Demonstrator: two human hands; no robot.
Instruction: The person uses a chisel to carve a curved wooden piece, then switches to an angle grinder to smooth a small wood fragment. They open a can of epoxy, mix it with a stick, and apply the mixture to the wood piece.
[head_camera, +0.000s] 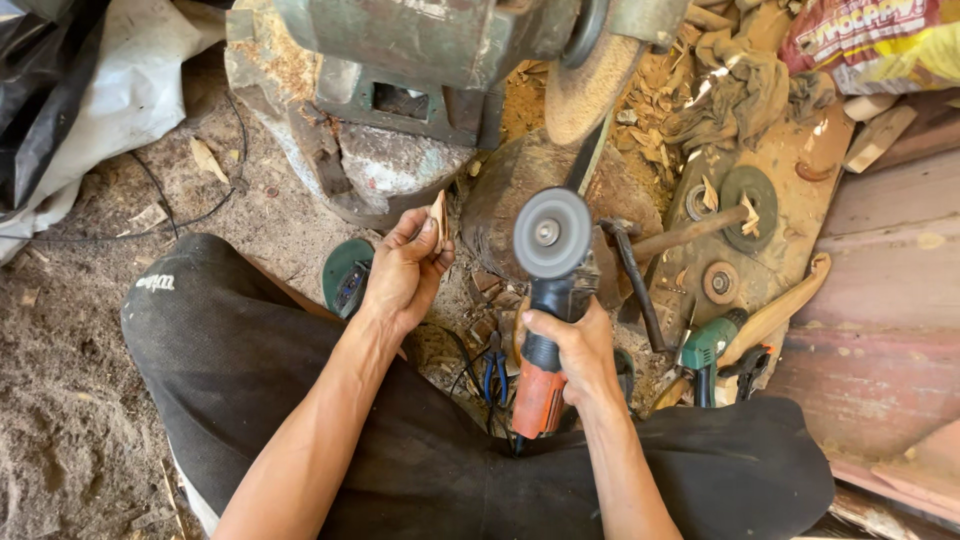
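My left hand (403, 275) pinches small wood piece (438, 222), frame centre; right hand (572, 350) grips angle grinder (548, 300). I'd bring the piece to disc (551, 232) lightly, fingers back.

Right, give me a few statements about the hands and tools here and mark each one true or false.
1. The right hand grips an angle grinder with an orange and black body. True.
2. The left hand holds a hammer. False: it holds a small piece of wood; the hammer lies untouched to the right of the grinder.
3. The grinder's sanding disc faces up toward the camera. True.
4. A green power drill lies to the right of the right hand. True.
5. Both hands hold the grinder. False: only the right one does.
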